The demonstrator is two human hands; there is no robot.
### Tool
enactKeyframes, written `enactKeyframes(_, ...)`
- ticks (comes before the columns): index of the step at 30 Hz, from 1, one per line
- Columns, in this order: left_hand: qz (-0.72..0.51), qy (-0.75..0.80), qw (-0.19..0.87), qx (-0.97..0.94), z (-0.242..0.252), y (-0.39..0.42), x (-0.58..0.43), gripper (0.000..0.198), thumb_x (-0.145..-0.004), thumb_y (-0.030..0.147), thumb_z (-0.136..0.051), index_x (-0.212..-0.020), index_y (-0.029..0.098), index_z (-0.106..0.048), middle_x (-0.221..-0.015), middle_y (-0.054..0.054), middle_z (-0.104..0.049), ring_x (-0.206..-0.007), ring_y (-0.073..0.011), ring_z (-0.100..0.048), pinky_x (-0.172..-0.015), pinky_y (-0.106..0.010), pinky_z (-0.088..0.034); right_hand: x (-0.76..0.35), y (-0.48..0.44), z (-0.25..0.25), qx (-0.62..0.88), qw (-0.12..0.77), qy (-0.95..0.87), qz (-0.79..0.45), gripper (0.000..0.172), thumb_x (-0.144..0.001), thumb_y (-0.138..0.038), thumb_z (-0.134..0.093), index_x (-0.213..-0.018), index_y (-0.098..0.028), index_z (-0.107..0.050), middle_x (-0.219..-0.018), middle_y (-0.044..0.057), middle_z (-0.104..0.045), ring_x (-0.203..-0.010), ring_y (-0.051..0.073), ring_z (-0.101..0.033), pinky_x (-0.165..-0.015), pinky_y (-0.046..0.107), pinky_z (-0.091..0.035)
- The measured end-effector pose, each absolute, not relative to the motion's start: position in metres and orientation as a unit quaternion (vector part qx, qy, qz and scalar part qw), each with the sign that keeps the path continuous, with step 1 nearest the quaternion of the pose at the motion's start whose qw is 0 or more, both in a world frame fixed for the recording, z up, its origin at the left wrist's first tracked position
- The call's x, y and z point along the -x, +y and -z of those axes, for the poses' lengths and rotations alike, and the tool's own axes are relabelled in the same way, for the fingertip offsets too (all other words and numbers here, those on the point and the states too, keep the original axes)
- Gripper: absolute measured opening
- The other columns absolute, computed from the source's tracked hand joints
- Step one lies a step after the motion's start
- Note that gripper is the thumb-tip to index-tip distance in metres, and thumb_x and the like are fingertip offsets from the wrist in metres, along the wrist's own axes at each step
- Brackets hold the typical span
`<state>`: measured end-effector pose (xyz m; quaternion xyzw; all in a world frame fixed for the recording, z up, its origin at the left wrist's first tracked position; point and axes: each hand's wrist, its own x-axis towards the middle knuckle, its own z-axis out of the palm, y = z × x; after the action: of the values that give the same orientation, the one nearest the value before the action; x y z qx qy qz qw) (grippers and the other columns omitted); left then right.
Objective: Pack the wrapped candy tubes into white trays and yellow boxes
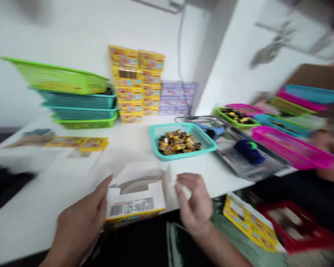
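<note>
The open box (136, 198) is at the front edge of the bench (129, 142), its mouth up and its barcoded panel towards the wearer; whether it rests on that edge or is held clear of it cannot be told. The left hand (82, 218) grips the box's left end, thumb uppermost, probably to steady it against whatever the other side does. The right hand (196, 204) is closed in a pinch on a white flap (171, 189) at the right end, seemingly to keep it out from the opening, though blur hides the exact grip. Behind and to the right stands the teal tray (183, 157), set back from the front edge and holding small yellow-and-dark pieces (179, 142); the spot looks chosen for easy reach over the box. Near the bench's back edge, yellow boxes (128, 96) and purple boxes (176, 98) are piled against the wall (78, 29), likely so it props them and the front stays usable. Baskets (78, 113) are stacked towards the back left corner, presumably to save room. Flat yellow cartons (78, 142) lie in front of them. Towards the right end, the metal tray (239, 163) contains a blue bundle (247, 151), which its rim would keep from straying.
</note>
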<state>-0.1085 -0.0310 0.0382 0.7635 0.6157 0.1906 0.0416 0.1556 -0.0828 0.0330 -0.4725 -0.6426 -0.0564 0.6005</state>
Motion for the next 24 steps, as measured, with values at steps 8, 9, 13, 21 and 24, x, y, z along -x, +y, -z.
enactKeyframes(8, -0.268, 0.579, -0.023, -0.770, -0.021, -0.047, 0.094, 0.038, -0.092, 0.018, -0.039, -0.120, 0.023, -0.065, -0.080, 0.001, -0.073, -0.063, -0.0143, -0.066, -0.060, -0.025, -0.046, -0.127, -0.032, -0.019, 0.558, 0.532, -0.395, -0.499, 0.053, -0.078, -0.055, -0.065, -0.120, -0.022, -0.062, -0.105, 0.004, -0.072, -0.096, 0.025, -0.065, -0.080, 0.036, -0.053)
enactKeyframes(9, -0.294, 0.573, -0.033, -0.764, -0.018, -0.048, 0.092, 0.038, -0.092, 0.017, -0.041, -0.123, 0.022, -0.063, -0.074, 0.001, -0.071, -0.059, -0.0136, -0.063, -0.059, -0.025, -0.045, -0.126, -0.032, -0.018, 0.565, 0.517, -0.412, -0.493, 0.056, -0.076, -0.051, -0.069, -0.123, -0.023, -0.059, -0.107, 0.004, -0.071, -0.099, 0.025, -0.065, -0.082, 0.036, -0.053)
enactKeyframes(13, -0.401, 0.571, -0.028, -0.716, -0.009, -0.049, 0.087, 0.054, -0.089, 0.018, -0.051, -0.142, 0.015, -0.041, -0.061, 0.005, -0.056, -0.050, -0.0118, -0.052, -0.056, -0.023, -0.044, -0.132, -0.028, -0.019, 0.616, 0.439, -0.484, -0.440, 0.059, -0.069, -0.036, -0.072, -0.123, -0.023, -0.055, -0.111, 0.005, -0.070, -0.103, 0.025, -0.064, -0.089, 0.038, -0.052)
enactKeyframes(21, -0.350, 0.431, 0.101, -0.826, -0.023, -0.040, 0.092, 0.037, -0.090, 0.023, -0.049, -0.125, 0.016, -0.058, -0.086, -0.003, -0.049, -0.071, -0.0126, -0.056, -0.063, -0.023, -0.048, -0.141, -0.027, -0.016, 0.675, 0.371, -0.548, -0.327, 0.059, -0.072, -0.030, -0.066, -0.128, -0.022, -0.051, -0.120, 0.008, -0.064, -0.113, 0.028, -0.060, -0.101, 0.047, -0.046)
enactKeyframes(24, -0.247, 0.438, 0.117, -0.857, -0.038, -0.037, 0.094, 0.030, -0.095, 0.031, -0.041, -0.110, 0.016, -0.063, -0.085, -0.003, -0.050, -0.069, -0.0149, -0.055, -0.060, -0.027, -0.045, -0.141, -0.031, -0.013, 0.663, 0.391, -0.581, -0.264, 0.059, -0.072, -0.028, -0.069, -0.129, -0.023, -0.053, -0.124, 0.008, -0.061, -0.116, 0.028, -0.057, -0.104, 0.047, -0.044)
